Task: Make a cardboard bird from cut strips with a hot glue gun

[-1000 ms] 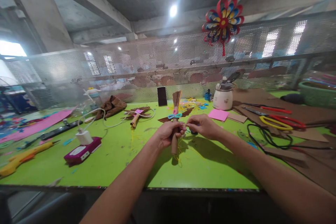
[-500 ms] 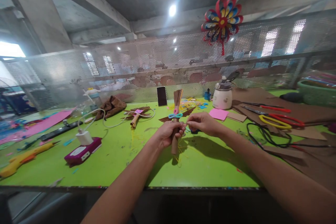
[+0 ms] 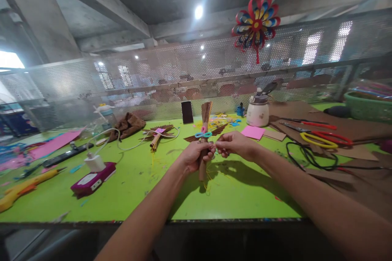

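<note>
My left hand [image 3: 197, 155] is wrapped round a brown paper figure [image 3: 206, 114], which has a rolled tube body, a fanned top and pleated side pieces. Blue and pink paper loops [image 3: 203, 134] sit on its front, just above my fingers. Close by on the right, my right hand [image 3: 234, 146] has thumb and forefinger pinched together, almost touching the left fingertips. Whatever lies in that pinch is too small to make out. Yellow strands [image 3: 208, 187] hang by the lower end of the tube.
A similar paper figure [image 3: 157, 135] lies to the left, near a purple power socket [image 3: 93, 179] and a yellow glue gun [image 3: 29, 187]. At the right are scissors [image 3: 321, 140], a black cord [image 3: 309, 157] and brown card [image 3: 306, 112]. A white bottle [image 3: 257, 110] and phone [image 3: 187, 112] stand behind.
My right hand has shifted slightly, its curled fingers showing more below the pinch. My left hand keeps its hold on the paper figure. The view has turned a little to the right.
</note>
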The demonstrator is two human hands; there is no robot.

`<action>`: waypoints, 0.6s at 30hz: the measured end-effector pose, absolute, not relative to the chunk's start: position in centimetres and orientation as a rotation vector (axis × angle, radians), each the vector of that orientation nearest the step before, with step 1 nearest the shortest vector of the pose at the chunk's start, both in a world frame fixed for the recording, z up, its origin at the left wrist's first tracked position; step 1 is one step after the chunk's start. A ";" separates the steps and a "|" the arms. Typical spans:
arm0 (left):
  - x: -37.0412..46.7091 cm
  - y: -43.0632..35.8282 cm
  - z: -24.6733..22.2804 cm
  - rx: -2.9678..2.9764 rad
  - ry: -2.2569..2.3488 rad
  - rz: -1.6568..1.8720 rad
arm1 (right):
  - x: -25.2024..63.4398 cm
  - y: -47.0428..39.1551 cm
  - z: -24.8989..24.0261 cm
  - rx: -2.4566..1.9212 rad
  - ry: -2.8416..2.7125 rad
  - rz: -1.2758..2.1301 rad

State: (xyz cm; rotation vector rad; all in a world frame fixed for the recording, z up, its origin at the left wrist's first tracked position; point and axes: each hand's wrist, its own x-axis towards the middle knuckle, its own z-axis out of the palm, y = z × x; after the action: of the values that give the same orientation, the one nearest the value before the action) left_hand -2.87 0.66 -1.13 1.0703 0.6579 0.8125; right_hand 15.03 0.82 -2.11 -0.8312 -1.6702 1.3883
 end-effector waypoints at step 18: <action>-2.8 0.5 -1.0 1.120 0.704 0.729 | 15.2 0.5 -1.8 -0.707 -1.493 1.741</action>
State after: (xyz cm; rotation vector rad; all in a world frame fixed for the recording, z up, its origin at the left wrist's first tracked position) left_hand -2.79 0.48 -1.01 1.1196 0.7044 0.7291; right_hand 15.15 0.51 -1.84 -0.7068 -1.4929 1.7414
